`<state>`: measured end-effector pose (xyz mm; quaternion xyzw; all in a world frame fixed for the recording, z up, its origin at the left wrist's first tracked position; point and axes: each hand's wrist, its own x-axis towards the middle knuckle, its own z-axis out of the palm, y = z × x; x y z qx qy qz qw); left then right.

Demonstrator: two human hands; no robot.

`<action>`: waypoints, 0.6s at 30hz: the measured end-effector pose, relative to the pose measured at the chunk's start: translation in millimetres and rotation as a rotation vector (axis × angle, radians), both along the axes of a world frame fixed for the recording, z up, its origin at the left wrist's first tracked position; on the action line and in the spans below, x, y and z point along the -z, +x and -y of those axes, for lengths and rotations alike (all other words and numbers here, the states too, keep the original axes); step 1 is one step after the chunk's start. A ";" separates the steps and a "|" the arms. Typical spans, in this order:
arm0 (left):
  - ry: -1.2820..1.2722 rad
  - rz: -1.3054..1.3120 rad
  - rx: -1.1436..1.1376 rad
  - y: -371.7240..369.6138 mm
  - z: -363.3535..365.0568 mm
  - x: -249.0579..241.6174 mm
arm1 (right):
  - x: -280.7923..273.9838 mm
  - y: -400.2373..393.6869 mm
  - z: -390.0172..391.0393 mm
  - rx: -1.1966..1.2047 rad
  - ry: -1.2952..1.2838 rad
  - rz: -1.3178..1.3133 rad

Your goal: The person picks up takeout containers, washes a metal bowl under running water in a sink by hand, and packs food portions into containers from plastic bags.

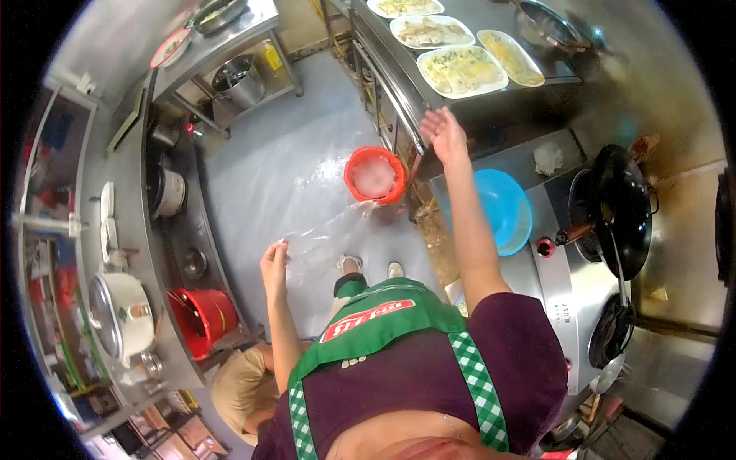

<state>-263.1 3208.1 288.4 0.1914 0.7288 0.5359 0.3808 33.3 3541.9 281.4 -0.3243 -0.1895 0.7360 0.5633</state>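
Note:
My right hand is raised with its fingers spread, holding nothing, near the front edge of the steel counter. Just beyond it, a white plate of food rests on that counter among several others. My left hand hangs over the grey floor with its fingers curled together; something clear and thin, possibly plastic, trails from near it toward a red bucket on the floor. A pale round content shows inside the bucket. Below my right forearm's outer side lies a blue basin.
A black wok stands on the stove at right. On the left are a rice cooker, a red bin and a steel pot. Another person bends low at my left, close to my elbow.

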 end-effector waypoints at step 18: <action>0.048 -0.201 0.161 -258.6 -91.3 12.2 | -19.7 -72.1 -73.7 0.841 0.049 -0.058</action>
